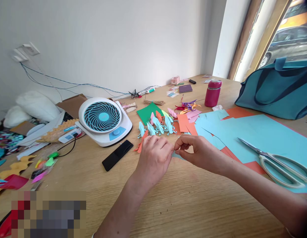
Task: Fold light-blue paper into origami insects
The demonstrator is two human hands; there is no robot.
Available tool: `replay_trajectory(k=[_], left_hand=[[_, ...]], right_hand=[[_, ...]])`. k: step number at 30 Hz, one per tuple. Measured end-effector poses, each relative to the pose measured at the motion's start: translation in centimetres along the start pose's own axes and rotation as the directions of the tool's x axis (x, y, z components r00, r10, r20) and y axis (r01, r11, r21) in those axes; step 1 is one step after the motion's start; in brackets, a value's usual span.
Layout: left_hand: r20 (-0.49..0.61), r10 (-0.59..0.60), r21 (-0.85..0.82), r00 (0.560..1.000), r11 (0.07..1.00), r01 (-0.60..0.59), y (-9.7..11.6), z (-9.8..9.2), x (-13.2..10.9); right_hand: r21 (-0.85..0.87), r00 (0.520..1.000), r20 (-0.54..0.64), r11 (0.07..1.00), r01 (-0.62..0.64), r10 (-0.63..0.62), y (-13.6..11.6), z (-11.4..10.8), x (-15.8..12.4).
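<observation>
My left hand (154, 157) and my right hand (199, 153) meet over the table, fingers bent and closed. Between their fingertips shows the edge of a small piece of light blue paper (177, 155), mostly hidden by the hands. Just beyond stand several folded light blue paper figures (158, 125) with curled legs. An orange folded figure (141, 143) lies close to my left knuckles. Orange paper pieces (183, 123) and cut light blue sheets (209, 132) spread out past my right hand.
Scissors (263, 153) rest on large blue paper (284, 135) at right. A black phone (117, 155) and white fan (102, 119) stand left. A magenta flask (213, 93), teal bag (274, 92), green sheet (148, 112) and purple folded figures (189, 105) lie farther back.
</observation>
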State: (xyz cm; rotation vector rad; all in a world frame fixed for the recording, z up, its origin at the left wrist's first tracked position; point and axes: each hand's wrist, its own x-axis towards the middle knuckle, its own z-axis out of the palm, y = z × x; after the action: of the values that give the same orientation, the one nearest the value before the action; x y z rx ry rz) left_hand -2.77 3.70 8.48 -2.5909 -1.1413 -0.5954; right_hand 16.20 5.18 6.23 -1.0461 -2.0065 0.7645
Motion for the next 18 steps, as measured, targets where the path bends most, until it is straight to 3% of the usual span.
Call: replay_trajectory(k=[6, 11, 18], left_hand=[[0.044, -0.074, -0.227, 0.996, 0.971, 0.082, 0.0, 0.2, 0.0], [0.005, -0.241, -0.531, 0.971, 0.822, 0.207, -0.7, 0.4, 0.2], [-0.113, -0.422, -0.539, 0.9, 0.787, 0.301, -1.0, 0.9, 0.2]], right_hand=[[0.052, 0.999, 0.05, 0.999, -0.01, 0.008, -0.3, -0.3, 0.1], [0.123, 0.999, 0.014, 0.991, -0.044, 0.043, 0.4, -0.2, 0.4], [0.465, 0.985, -0.084, 0.88, -0.095, 0.151, 1.9, 1.2, 0.9]])
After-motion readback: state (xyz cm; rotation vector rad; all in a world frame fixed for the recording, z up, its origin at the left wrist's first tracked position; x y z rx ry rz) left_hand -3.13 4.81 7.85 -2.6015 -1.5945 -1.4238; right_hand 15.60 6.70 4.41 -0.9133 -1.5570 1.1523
